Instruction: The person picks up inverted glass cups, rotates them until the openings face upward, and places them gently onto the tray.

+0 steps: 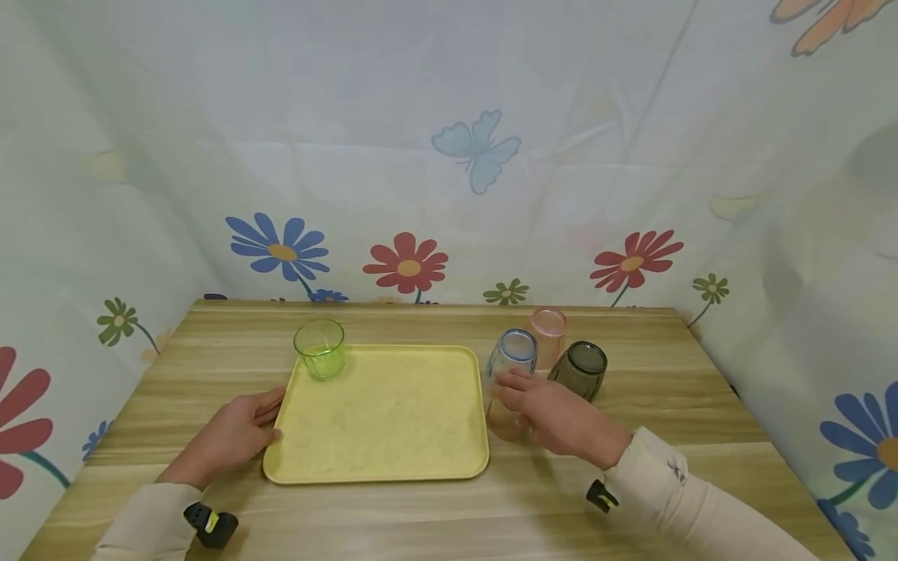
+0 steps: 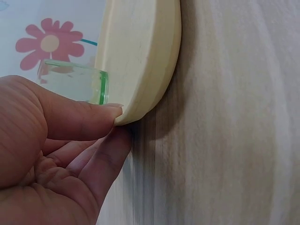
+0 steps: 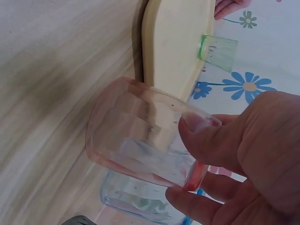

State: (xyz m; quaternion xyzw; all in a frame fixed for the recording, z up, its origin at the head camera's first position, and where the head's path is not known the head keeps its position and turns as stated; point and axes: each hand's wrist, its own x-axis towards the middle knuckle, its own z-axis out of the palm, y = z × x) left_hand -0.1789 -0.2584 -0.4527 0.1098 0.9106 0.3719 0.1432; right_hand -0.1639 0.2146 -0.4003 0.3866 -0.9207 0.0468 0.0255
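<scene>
My left hand (image 1: 235, 436) pinches the left rim of a yellow tray (image 1: 393, 436), thumb on top and fingers beneath in the left wrist view. Upright in the tray's back left corner stands a green glass (image 1: 324, 360). At the tray's right side, my right hand (image 1: 550, 413) grips an upside-down orange-pink glass (image 3: 136, 136) by its base; the head view partly hides this glass behind the fingers. Just behind that hand is an upside-down blue glass (image 1: 514, 351). A pink glass (image 1: 550, 331) and a dark grey glass (image 1: 581, 370), both upside down, stand close by.
All of this sits on a wood-grain table (image 1: 596, 506). A white cloth (image 1: 351, 156) printed with flowers and butterflies hangs behind the table and along both its sides.
</scene>
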